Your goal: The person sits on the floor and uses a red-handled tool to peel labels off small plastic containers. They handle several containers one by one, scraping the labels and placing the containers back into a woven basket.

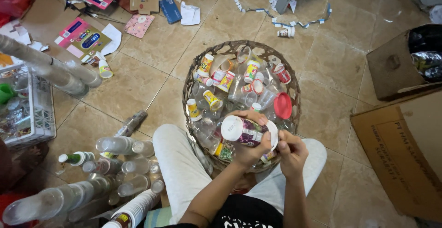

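Left hand is gripping a white-and-purple plastic cup w/ fingers closed round it, above the woven basket; right hand is pinching its peeled lid.

The cardboard box is cut off at the right edge; the plastic crate at the left.

white-and-purple plastic cup on its side, foil lid half peeled, above wicker basket
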